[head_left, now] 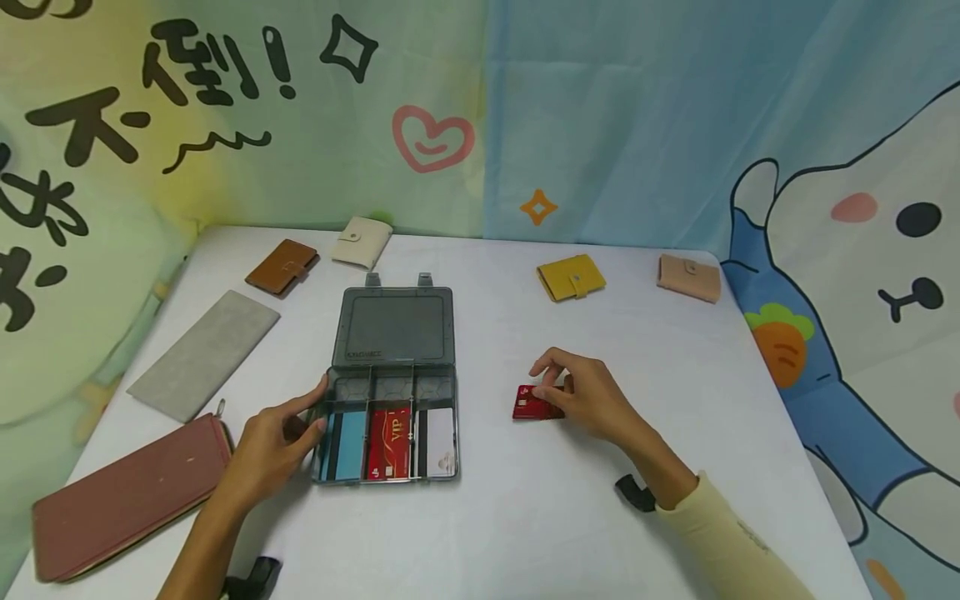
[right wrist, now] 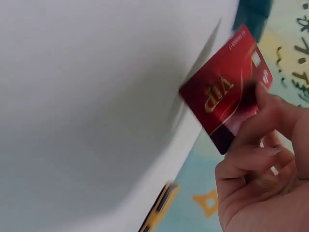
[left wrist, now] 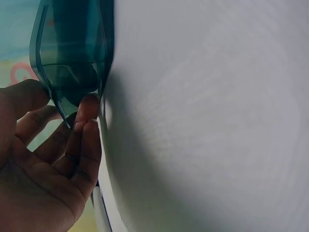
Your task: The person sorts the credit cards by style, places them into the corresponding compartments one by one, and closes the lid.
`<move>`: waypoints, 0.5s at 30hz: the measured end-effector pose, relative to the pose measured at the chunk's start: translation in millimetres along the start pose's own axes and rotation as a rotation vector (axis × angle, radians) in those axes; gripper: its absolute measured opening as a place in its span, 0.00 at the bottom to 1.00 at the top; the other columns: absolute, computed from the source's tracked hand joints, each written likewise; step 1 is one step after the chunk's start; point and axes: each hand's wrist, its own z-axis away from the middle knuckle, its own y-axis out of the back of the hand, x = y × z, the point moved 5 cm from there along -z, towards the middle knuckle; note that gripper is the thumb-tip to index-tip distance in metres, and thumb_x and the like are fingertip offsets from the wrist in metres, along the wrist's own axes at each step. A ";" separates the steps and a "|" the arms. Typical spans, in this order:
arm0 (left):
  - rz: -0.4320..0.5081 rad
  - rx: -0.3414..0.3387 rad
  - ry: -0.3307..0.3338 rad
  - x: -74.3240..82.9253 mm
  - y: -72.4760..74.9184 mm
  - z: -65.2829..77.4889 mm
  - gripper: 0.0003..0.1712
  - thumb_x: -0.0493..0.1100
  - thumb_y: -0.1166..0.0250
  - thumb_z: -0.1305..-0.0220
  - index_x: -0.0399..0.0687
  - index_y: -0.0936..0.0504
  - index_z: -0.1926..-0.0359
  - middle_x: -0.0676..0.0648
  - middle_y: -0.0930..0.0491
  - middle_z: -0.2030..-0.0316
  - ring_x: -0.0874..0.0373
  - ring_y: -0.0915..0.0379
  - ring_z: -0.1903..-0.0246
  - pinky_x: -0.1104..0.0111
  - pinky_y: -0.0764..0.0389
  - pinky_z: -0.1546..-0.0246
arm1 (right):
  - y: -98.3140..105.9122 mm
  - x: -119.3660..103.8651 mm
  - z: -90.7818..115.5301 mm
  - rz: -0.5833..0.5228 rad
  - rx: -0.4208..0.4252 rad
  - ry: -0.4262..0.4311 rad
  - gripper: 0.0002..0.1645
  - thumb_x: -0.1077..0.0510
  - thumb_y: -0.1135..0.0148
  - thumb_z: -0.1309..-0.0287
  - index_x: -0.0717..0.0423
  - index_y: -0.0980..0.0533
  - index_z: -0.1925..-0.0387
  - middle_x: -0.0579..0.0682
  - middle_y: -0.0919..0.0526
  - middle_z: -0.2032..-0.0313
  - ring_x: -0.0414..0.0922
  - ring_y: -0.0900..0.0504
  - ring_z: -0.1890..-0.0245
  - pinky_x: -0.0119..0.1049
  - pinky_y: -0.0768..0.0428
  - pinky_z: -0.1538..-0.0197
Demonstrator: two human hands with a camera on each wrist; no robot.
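A smoky translucent plastic box lies with its lid folded back. In its front row of compartments are a blue card, a red VIP card and a white card. My left hand grips the box by its left side; the left wrist view shows the fingers around the box's edge. To the right of the box, my right hand pinches another red VIP card between thumb and fingers. That card is tilted, one corner close to the tabletop.
A maroon zip wallet and a grey flat wallet lie at left. Along the back are small brown, cream, yellow and pink-beige wallets. A printed cloth hangs behind the white table.
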 end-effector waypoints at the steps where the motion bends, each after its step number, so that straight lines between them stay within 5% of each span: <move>1: 0.002 -0.001 0.001 0.1 -0.1 0.0 0.35 0.36 0.34 0.34 0.52 0.32 0.28 0.50 0.22 0.77 0.62 0.31 0.78 0.70 0.28 0.79 | -3.4 -3.5 -0.4 -0.041 -0.012 0.000 0.13 0.57 0.31 0.39 0.46 0.21 0.53 0.43 0.22 0.67 0.40 0.30 0.84 0.31 0.29 0.78; 5: 0.008 -0.005 0.009 0.8 -0.2 0.0 0.35 0.36 0.34 0.34 0.53 0.32 0.28 0.49 0.21 0.76 0.62 0.31 0.77 0.70 0.28 0.79 | -19.8 -21.8 -2.0 -0.191 -0.080 0.006 0.19 0.58 0.36 0.34 0.44 0.23 0.43 0.46 0.23 0.65 0.40 0.31 0.88 0.33 0.25 0.80; 10: -0.008 -0.001 0.009 0.9 -0.1 0.2 0.35 0.36 0.34 0.34 0.53 0.32 0.28 0.49 0.20 0.75 0.61 0.30 0.77 0.70 0.28 0.79 | -45.7 -49.7 -3.0 -0.321 -0.171 0.012 0.18 0.57 0.37 0.34 0.42 0.23 0.44 0.49 0.22 0.64 0.47 0.27 0.86 0.38 0.21 0.79; 15: -0.009 -0.003 0.014 0.6 -0.2 0.7 0.35 0.36 0.34 0.34 0.53 0.32 0.28 0.48 0.20 0.75 0.61 0.30 0.77 0.70 0.28 0.79 | -75.3 -74.7 -7.1 -0.379 -0.236 0.034 0.20 0.58 0.36 0.34 0.46 0.23 0.42 0.48 0.20 0.68 0.45 0.28 0.88 0.33 0.24 0.80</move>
